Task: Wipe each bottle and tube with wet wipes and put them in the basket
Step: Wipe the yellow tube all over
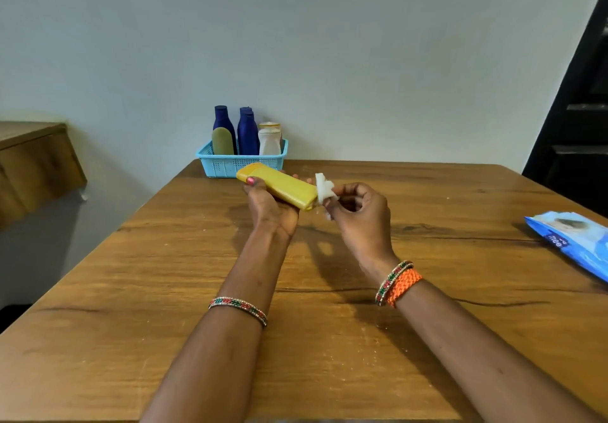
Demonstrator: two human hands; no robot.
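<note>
A pale wall backs the brown wooden table (329, 324), where the flat yellow plastic bottle (279, 186) is held above the surface, gripped by the left hand (268, 207). A crumpled white wet wipe (324, 189) is pinched against its end by the right hand (358, 215). A slippery bottle could be dropped short of the blue plastic basket (230, 163), already crowded with bottles
</note>
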